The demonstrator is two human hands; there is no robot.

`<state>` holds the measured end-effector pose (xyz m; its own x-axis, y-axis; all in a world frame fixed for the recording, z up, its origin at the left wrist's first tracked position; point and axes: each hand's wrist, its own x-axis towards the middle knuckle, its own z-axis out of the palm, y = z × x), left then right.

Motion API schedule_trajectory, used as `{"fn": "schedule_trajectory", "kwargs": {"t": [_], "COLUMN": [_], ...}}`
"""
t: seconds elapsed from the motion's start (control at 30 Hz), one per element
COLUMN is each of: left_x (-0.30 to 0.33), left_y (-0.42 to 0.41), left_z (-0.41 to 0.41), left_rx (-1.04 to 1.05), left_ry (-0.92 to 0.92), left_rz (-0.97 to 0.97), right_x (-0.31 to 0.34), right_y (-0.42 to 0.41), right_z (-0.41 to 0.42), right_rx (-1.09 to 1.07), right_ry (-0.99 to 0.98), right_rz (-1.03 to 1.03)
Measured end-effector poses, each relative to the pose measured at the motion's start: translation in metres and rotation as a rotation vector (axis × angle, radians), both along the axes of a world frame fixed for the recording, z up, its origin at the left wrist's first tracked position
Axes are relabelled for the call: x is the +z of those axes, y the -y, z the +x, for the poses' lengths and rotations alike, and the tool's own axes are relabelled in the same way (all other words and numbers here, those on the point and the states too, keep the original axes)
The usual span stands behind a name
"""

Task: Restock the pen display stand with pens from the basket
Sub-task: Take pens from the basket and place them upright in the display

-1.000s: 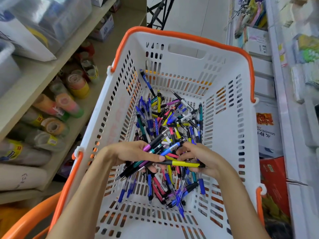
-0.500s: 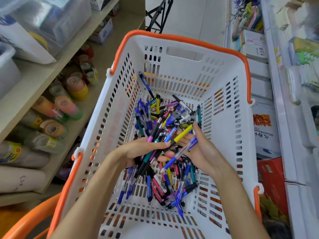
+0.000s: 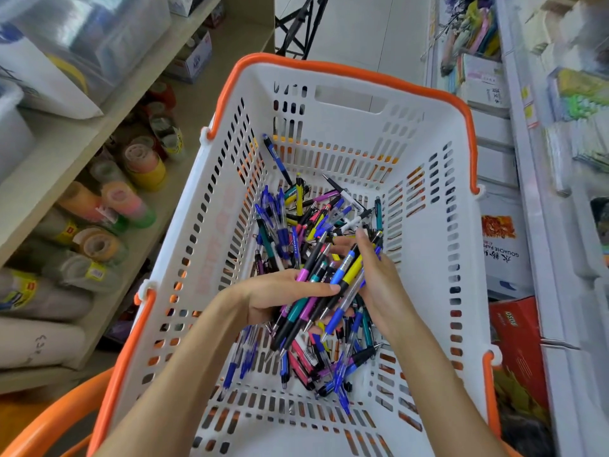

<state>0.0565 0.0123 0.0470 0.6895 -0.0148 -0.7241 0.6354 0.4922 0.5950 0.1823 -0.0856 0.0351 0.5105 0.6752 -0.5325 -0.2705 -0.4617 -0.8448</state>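
Change: since a second ago the yellow pen (image 3: 350, 266), then held crosswise between both hands, has been turned upright and laid into the bundle of pens (image 3: 316, 291); the right hand has been moved from the near side of the pile up along the bundle's right flank.
Shelves at left: rolls of tape (image 3: 145, 166) are stacked on the shelf beside the basket; they are not touched.
Left hand (image 3: 280, 296): fingers and thumb are curled round the lower part of the bundle, which is gripped low inside the basket.
Bundle: several pens are gathered roughly parallel, tips pointed down towards the person.
Right hand (image 3: 379, 275): fingers are pressed flat against the bundle's right side; whether a pen is pinched cannot be told.
Basket (image 3: 438, 245): most loose pens (image 3: 296, 222) are left heaped on its floor.
Display stand: not seen.
Meaning: a handful is judged to be nearly collected; carrying to the stand is not yet begun.
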Motion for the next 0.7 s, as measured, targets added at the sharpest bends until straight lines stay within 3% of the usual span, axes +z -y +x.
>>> {"fn": "schedule_trajectory", "kwargs": {"t": [0.4, 0.53, 0.7], "left_x": [0.0, 0.002, 0.001], "left_y": [0.0, -0.008, -0.009], "left_z": [0.0, -0.008, -0.011], "left_rx": [-0.084, -0.23, -0.417], "left_ry": [0.062, 0.092, 0.108], "left_rz": [0.021, 0.109, 0.096], "right_x": [-0.004, 0.016, 0.027], "right_y": [0.001, 0.002, 0.009], "right_z": [0.0, 0.014, 0.011], "right_rx": [0.171, 0.108, 0.532], "right_ry": [-0.11, 0.159, 0.217], "right_rz": [-0.025, 0.065, 0.046]}}
